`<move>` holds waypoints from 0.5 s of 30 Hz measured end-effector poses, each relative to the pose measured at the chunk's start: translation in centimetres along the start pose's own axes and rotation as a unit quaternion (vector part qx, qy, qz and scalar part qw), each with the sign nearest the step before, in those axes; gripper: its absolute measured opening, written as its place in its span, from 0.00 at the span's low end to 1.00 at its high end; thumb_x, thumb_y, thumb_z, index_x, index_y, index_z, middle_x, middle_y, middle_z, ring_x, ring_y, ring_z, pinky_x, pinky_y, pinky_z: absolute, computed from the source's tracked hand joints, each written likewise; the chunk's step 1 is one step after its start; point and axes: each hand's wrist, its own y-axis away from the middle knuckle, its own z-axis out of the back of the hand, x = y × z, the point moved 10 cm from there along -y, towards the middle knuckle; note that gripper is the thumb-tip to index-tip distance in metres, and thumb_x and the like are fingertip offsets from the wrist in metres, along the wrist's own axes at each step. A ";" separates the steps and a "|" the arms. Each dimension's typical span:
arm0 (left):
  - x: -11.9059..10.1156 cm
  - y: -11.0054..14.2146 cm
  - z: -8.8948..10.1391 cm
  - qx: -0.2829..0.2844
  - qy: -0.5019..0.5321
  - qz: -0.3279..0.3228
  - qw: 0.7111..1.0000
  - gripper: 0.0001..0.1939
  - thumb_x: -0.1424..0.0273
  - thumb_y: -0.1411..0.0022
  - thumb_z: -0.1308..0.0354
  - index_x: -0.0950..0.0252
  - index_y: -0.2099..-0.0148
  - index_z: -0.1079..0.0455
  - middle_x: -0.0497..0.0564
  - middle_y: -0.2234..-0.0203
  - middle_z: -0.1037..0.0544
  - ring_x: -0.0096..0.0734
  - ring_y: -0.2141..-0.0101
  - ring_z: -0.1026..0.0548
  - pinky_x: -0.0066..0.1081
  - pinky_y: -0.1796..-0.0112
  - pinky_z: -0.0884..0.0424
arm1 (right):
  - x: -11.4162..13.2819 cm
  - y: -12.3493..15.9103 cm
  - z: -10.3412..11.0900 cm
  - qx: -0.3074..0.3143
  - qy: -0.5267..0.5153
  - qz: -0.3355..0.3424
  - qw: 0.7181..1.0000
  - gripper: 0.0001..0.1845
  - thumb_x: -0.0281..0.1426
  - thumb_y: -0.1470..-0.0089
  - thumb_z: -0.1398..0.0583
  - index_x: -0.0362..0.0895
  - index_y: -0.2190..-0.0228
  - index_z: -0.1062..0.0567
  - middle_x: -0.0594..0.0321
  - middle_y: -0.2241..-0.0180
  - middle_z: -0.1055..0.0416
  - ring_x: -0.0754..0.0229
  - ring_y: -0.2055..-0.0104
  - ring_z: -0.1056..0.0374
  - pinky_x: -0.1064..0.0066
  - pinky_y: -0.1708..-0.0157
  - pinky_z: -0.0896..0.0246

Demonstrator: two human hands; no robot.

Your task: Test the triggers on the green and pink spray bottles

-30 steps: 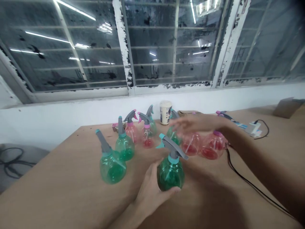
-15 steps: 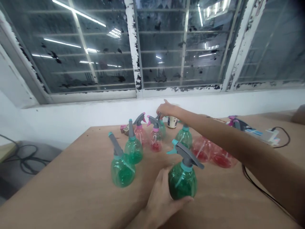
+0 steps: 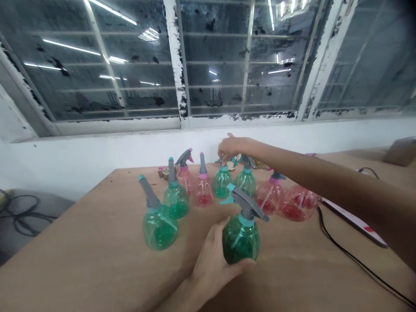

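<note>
My left hand [image 3: 216, 262] is wrapped around the lower body of a green spray bottle [image 3: 241, 240] with a grey and teal spray head, upright at the front of the group. Farther back, the fingers of my right hand [image 3: 229, 148] close on the spray head of another green spray bottle [image 3: 222, 184], partly covering it. Just left of that one stands a pink spray bottle [image 3: 204, 190]. To its right is a third green spray bottle [image 3: 246, 180]. My right forearm crosses above pink spray bottles [image 3: 269, 195] on the right.
Two more green spray bottles [image 3: 160, 229] stand at the left, with a pink one [image 3: 186, 177] behind. A small patterned block [image 3: 167, 173] lies near the wall [image 3: 97, 151]. A black cable [image 3: 351, 255] and a flat pale object [image 3: 354, 221] lie at the right.
The green bottle at my right hand has come out from behind the pink one, to the right. That pink bottle's spray head has turned. My left hand keeps its hold; the view has shifted slightly.
</note>
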 end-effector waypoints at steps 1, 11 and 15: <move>0.1 0.0 0.0 -0.001 -0.003 0.000 1.000 0.42 0.53 0.51 0.36 0.60 0.39 0.49 0.59 0.46 0.35 0.52 0.46 0.37 0.51 0.48 0.39 | -0.2 0.2 -0.3 0.006 -0.003 -0.001 1.000 0.11 0.38 0.57 0.34 0.46 0.70 0.21 0.59 0.70 0.24 0.49 0.56 0.33 0.51 0.46 0.61; 3.0 -2.7 2.5 -0.068 -0.035 0.033 0.997 0.40 0.55 0.51 0.36 0.61 0.41 0.47 0.57 0.46 0.33 0.48 0.45 0.36 0.46 0.47 0.40 | -0.5 2.9 -0.3 -0.007 -0.022 -0.021 0.999 0.27 0.48 0.55 0.39 0.44 0.58 0.26 0.55 0.59 0.27 0.48 0.51 0.36 0.48 0.44 0.71; 4.6 -4.8 3.9 -0.088 -0.047 0.064 0.993 0.40 0.54 0.51 0.37 0.62 0.41 0.47 0.59 0.47 0.32 0.49 0.46 0.35 0.46 0.47 0.40 | -0.8 5.4 1.8 -0.094 0.011 -0.037 0.995 0.28 0.49 0.52 0.42 0.42 0.56 0.28 0.50 0.56 0.30 0.45 0.51 0.37 0.43 0.45 0.76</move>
